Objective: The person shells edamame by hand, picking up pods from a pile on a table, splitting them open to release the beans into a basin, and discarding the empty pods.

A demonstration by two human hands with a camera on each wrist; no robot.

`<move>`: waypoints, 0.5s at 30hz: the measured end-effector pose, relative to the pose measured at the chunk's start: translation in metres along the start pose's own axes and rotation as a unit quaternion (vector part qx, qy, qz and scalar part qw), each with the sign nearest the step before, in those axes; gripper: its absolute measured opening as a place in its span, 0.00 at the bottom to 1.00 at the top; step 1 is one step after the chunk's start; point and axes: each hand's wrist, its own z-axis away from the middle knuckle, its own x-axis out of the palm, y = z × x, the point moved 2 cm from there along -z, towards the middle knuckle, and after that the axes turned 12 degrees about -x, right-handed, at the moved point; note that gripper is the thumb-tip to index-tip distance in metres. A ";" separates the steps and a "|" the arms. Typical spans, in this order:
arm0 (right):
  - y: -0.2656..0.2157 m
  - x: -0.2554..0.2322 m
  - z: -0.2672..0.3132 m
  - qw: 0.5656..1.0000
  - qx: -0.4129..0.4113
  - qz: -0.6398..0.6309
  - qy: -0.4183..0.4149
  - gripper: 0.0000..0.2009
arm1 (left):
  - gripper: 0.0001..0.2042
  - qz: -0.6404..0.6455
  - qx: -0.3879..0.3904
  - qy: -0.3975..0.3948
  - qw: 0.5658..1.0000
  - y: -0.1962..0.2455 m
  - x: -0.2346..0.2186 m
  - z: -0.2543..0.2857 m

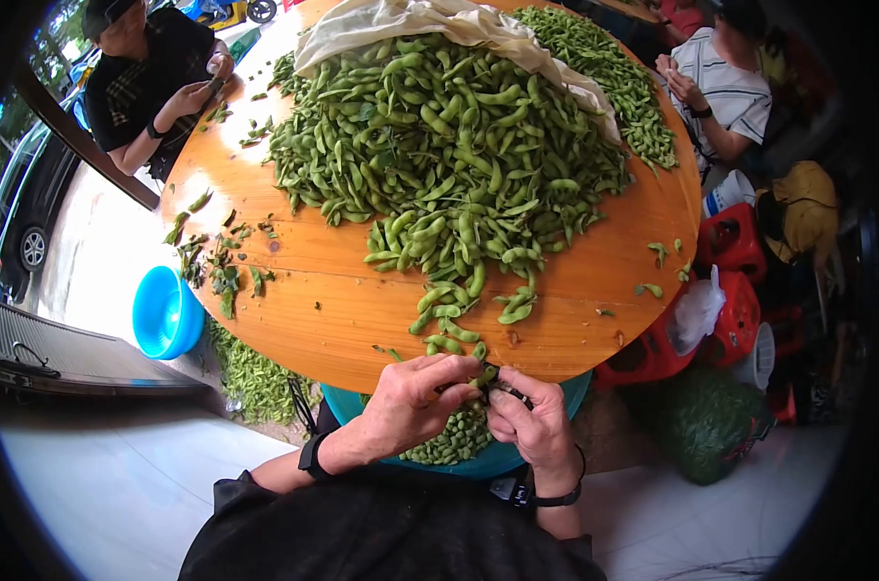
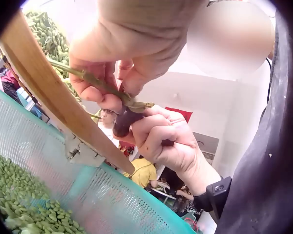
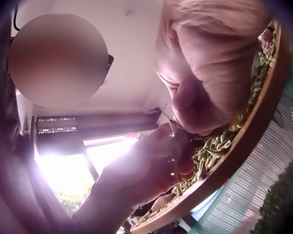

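Observation:
My left hand (image 1: 410, 402) and right hand (image 1: 539, 426) meet at the table's near edge. Between left thumb and fingers I pinch a slim green soybean pod (image 2: 100, 85), seen lengthwise in the left wrist view. My right fingers curl round a small dark tool (image 2: 126, 122), whose end lies against the pod; I cannot tell what kind of tool it is. Loose pods (image 1: 449, 327) trail toward my fingers from a big heap of soybean pods (image 1: 449, 145). Below my hands, a teal basket (image 1: 583, 392) holds many small green pieces.
The round wooden table (image 1: 352, 329) has leaf scraps (image 1: 226, 276) at left. A pale cloth (image 1: 439, 29) covers the heap's back. Two people sit across it. A blue basin (image 1: 168, 315) stands left, red stools (image 1: 735, 324) right, and a dark green net bag (image 1: 701, 436) lies on the floor.

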 end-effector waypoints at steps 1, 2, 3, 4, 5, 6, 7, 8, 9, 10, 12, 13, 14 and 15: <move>0.001 -0.001 0.001 1.000 -0.003 0.005 0.001 0.09 | 0.14 0.014 -0.010 -0.010 1.000 0.001 0.000 -0.001; 0.002 -0.001 0.001 1.000 -0.006 0.010 0.002 0.08 | 0.14 0.014 -0.010 -0.011 1.000 0.002 -0.001 0.000; 0.005 -0.002 0.002 1.000 -0.006 0.009 0.003 0.08 | 0.14 0.024 -0.026 -0.027 0.999 0.002 0.000 0.000; 0.007 -0.002 0.003 0.996 -0.052 0.078 0.001 0.08 | 0.13 0.035 -0.043 -0.043 0.998 0.002 0.000 0.000; 0.007 -0.002 0.003 0.985 -0.097 0.146 -0.001 0.08 | 0.13 0.035 -0.043 -0.044 0.998 -0.001 0.001 0.002; 0.006 -0.002 0.004 0.985 -0.097 0.146 0.000 0.08 | 0.13 0.141 -0.094 -0.075 0.983 -0.006 0.003 0.003; 0.005 -0.002 0.004 0.989 -0.103 0.107 -0.011 0.08 | 0.14 0.246 -0.145 -0.105 0.953 -0.008 0.004 0.004; 0.004 -0.001 0.005 0.991 -0.110 0.067 -0.022 0.08 | 0.14 0.245 -0.144 -0.106 0.953 -0.008 0.003 0.005; 0.004 -0.003 0.005 0.991 -0.110 0.067 -0.022 0.08 | 0.13 0.334 -0.165 -0.132 0.919 -0.008 0.003 0.007; 0.004 -0.004 0.006 0.994 -0.102 -0.005 -0.039 0.08 | 0.13 0.419 -0.184 -0.156 0.875 -0.006 0.002 0.009; 0.005 -0.003 0.005 0.991 -0.094 -0.077 -0.058 0.08 | 0.15 0.418 -0.187 -0.160 0.874 -0.004 -0.004 0.007; 0.006 -0.003 0.005 0.991 -0.083 -0.093 -0.057 0.08 | 0.15 0.435 -0.206 -0.178 0.858 -0.003 -0.005 0.006; 0.007 -0.002 0.003 0.990 -0.072 -0.109 -0.057 0.08 | 0.14 0.452 -0.224 -0.194 0.841 -0.003 -0.006 0.005; 0.002 0.002 0.002 0.990 -0.073 -0.109 -0.059 0.08 | 0.14 0.469 -0.230 -0.200 0.829 -0.004 -0.005 0.004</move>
